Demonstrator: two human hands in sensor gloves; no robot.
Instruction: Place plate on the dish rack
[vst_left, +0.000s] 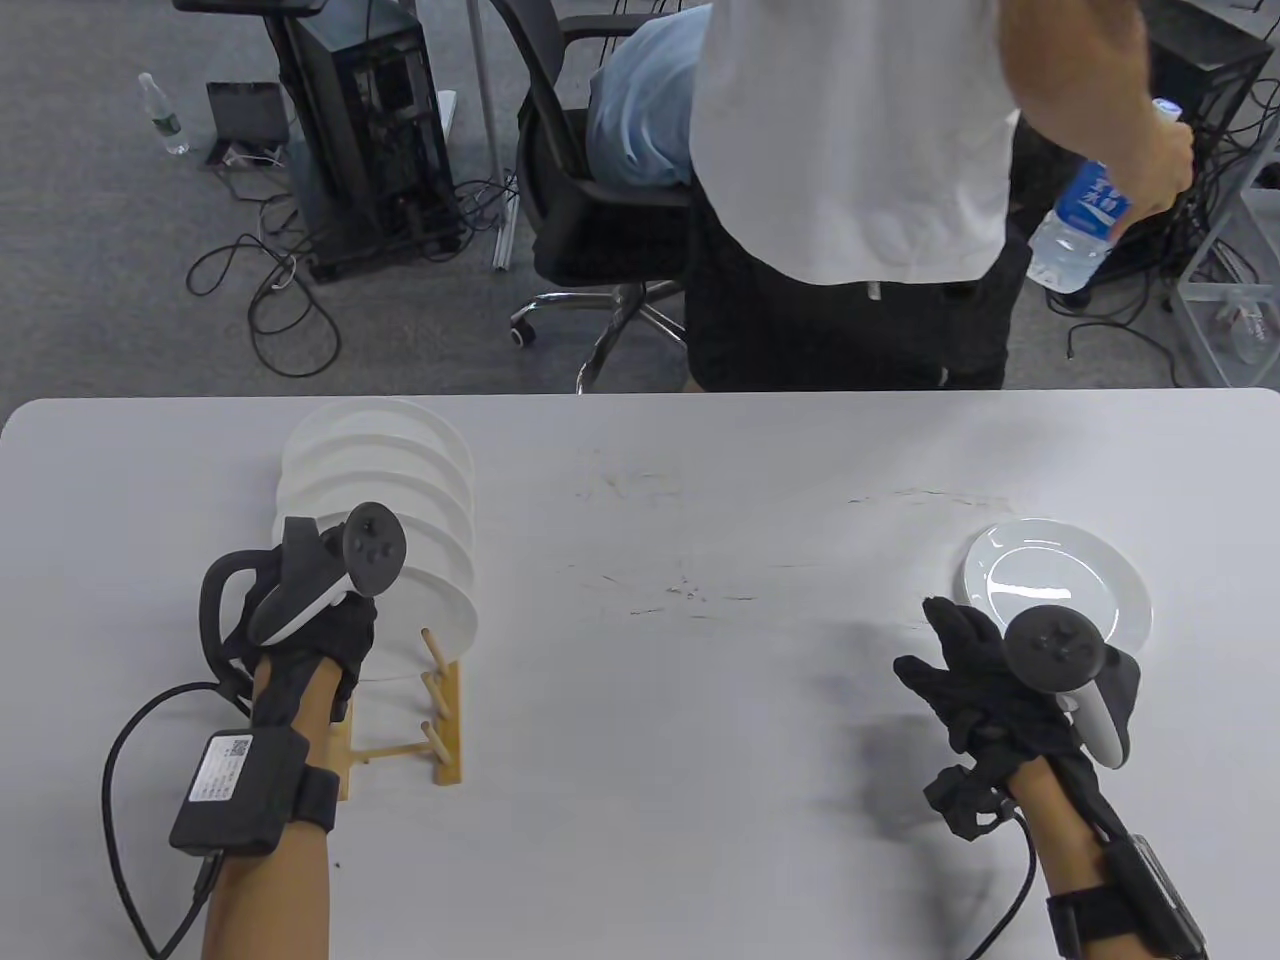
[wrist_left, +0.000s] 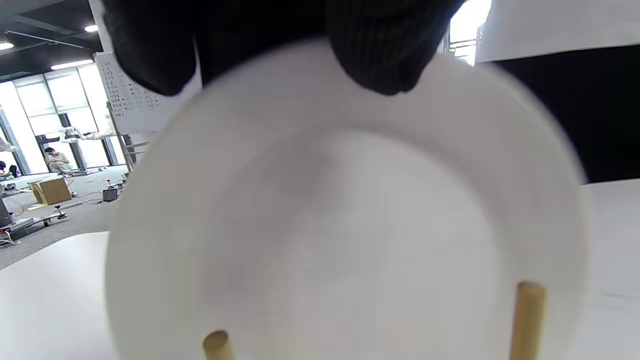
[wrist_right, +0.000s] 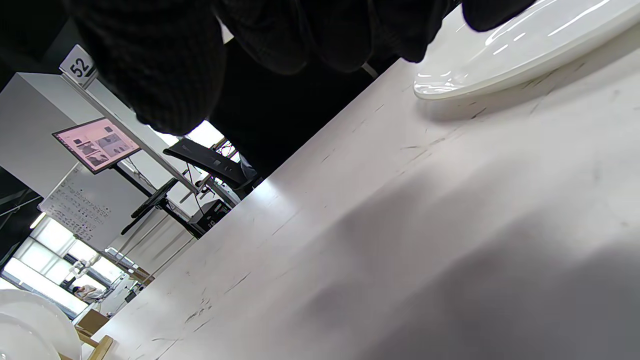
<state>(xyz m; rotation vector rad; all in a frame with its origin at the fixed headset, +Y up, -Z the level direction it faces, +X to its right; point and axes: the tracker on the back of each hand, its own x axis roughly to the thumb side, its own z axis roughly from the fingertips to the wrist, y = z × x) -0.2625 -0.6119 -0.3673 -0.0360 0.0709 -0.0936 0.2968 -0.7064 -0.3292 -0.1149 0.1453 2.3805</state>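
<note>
A wooden dish rack (vst_left: 445, 740) stands at the table's left with several white plates upright in it. My left hand (vst_left: 345, 640) holds the top rim of the nearest rack plate (vst_left: 440, 600). In the left wrist view this plate (wrist_left: 350, 225) fills the frame, my fingertips (wrist_left: 385, 65) lie on its upper rim, and two wooden pegs (wrist_left: 527, 320) stand in front of it. Another white plate (vst_left: 1060, 575) lies flat on the table at the right. My right hand (vst_left: 960, 660) hovers just beside its near left rim with fingers spread and holds nothing. The right wrist view shows that plate (wrist_right: 525, 45) under my fingers (wrist_right: 165, 75).
A person in a white shirt (vst_left: 850, 140) stands at the table's far edge holding a water bottle (vst_left: 1080, 225). An office chair (vst_left: 590, 200) and a computer tower (vst_left: 370, 130) stand on the floor behind. The white table (vst_left: 700, 650) shows scratch marks in its middle.
</note>
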